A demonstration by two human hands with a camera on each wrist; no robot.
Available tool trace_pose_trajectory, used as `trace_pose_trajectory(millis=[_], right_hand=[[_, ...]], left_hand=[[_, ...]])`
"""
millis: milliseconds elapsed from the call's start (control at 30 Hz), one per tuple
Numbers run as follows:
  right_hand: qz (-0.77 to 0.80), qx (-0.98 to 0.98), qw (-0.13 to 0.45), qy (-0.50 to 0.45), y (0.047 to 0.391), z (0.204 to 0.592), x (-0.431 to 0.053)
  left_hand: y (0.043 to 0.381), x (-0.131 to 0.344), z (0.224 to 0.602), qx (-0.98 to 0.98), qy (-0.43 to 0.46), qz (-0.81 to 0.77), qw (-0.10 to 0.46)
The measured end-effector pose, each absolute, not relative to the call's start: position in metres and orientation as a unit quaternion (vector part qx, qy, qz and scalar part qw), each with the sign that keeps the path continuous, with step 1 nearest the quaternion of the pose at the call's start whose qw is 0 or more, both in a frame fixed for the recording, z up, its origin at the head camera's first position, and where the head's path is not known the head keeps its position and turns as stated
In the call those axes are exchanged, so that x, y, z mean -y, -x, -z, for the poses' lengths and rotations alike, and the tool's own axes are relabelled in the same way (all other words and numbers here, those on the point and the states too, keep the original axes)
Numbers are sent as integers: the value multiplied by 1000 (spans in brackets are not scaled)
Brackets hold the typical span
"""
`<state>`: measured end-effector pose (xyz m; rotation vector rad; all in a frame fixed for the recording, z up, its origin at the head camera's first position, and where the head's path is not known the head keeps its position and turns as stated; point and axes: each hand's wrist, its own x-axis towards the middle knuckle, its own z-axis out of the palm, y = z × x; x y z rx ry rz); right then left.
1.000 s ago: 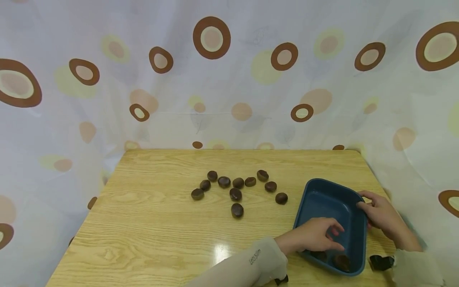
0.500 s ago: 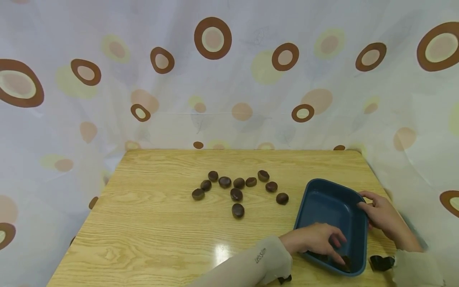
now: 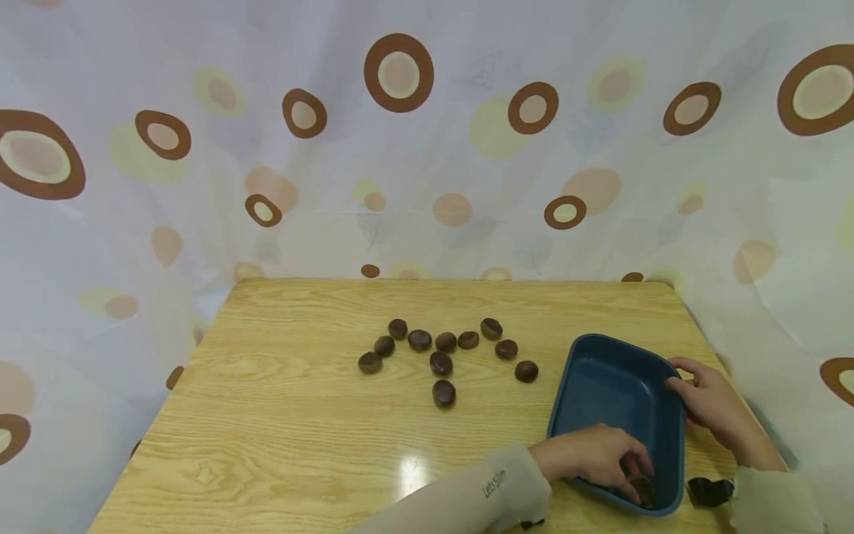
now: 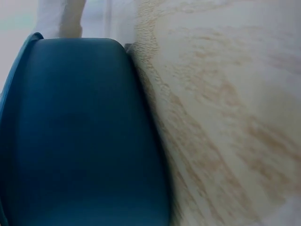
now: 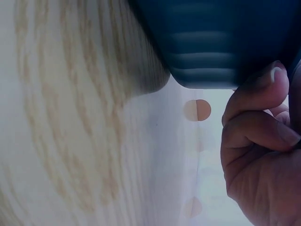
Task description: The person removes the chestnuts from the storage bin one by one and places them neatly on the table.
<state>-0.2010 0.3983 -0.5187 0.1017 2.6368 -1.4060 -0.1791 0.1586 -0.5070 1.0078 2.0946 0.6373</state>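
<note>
In the head view a dark blue tray (image 3: pixel 603 400) lies at the right of the table. Reaching over its left rim, my left hand (image 3: pixel 597 456) has its thumb and fingers around a brown chestnut (image 3: pixel 643 490) in the near right corner. My right hand (image 3: pixel 707 400) grips the tray's right rim, thumb inside; in the right wrist view its curled fingers (image 5: pixel 256 132) show against the outer wall. Only the tray's outside (image 4: pixel 89 132) appears in the left wrist view, so the left fingertips are hidden there.
Several chestnuts (image 3: pixel 441 363) lie on the wooden table (image 3: pixel 280 430) left of the tray, two slanting rows flanking a T shape. A black object (image 3: pixel 710 492) sits by the right sleeve. A patterned curtain (image 3: pixel 440 148) rises behind the table and at its sides.
My left hand has moved lower and to the right inside the tray, and its fingers and thumb have closed around a chestnut. My right hand keeps its hold on the rim.
</note>
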Motion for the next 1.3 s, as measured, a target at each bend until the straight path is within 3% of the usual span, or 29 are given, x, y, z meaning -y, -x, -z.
trace_pose_trajectory(millis=[867,1300], right_hand=[[460,-885,66,-28,200,519,-398],[454,-888,68,-32,200,519,-400]], left_hand=[[180,-152,507,-788,-457,-286,297],[176,-144,503,-779,-403,-420,232]])
